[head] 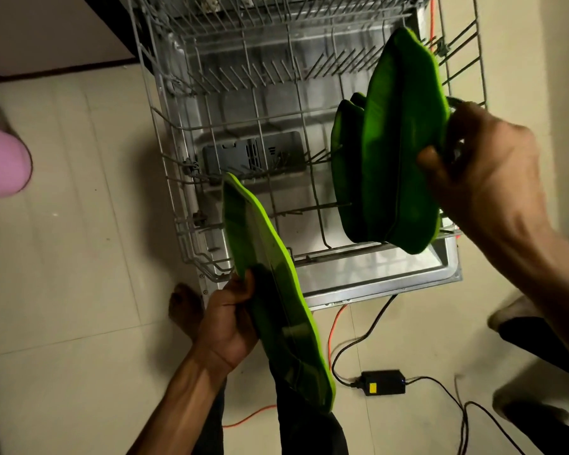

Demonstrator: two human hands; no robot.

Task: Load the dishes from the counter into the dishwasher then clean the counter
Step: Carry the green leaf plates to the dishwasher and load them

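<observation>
Head view: the right hand grips a green plate on edge, its long axis upright, over the lower rack beside two slotted plates. The left hand pinches another green plate, farther from the tines.

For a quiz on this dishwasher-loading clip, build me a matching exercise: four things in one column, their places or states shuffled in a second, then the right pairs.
Things
1. green plate in the left hand
2. green plate in the right hand
3. black power adapter
4. lower rack

Places or states
A. lying on the floor tiles, cables attached
B. pulled out over the open door
C. held on edge at the rack's right side, beside plates already standing there
D. held low in front of the rack, not yet in it

Pairs: 1-D, 2-C, 3-A, 4-B
</observation>
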